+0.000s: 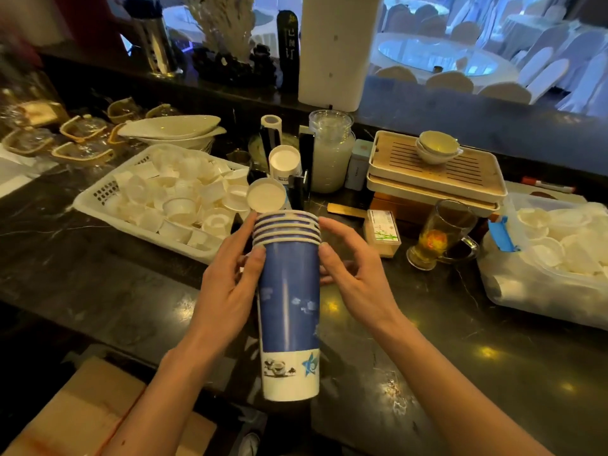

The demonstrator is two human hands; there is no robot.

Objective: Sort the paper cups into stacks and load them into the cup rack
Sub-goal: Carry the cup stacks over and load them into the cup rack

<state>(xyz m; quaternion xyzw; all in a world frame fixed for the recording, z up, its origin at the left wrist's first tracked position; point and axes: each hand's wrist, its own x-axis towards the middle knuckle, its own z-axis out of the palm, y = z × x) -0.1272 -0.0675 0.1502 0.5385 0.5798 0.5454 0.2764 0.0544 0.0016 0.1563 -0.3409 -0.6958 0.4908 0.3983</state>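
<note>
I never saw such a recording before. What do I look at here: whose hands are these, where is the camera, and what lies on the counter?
No machine here: a person works with bare hands, and one camera worn on the head looks forward and down. The left hand and the right hand hold a stack of blue paper cups between them, above the dark counter. On it stand a white basket of small white cups, a wooden tea tray with bowls, and a glass mug of amber drink.
</note>
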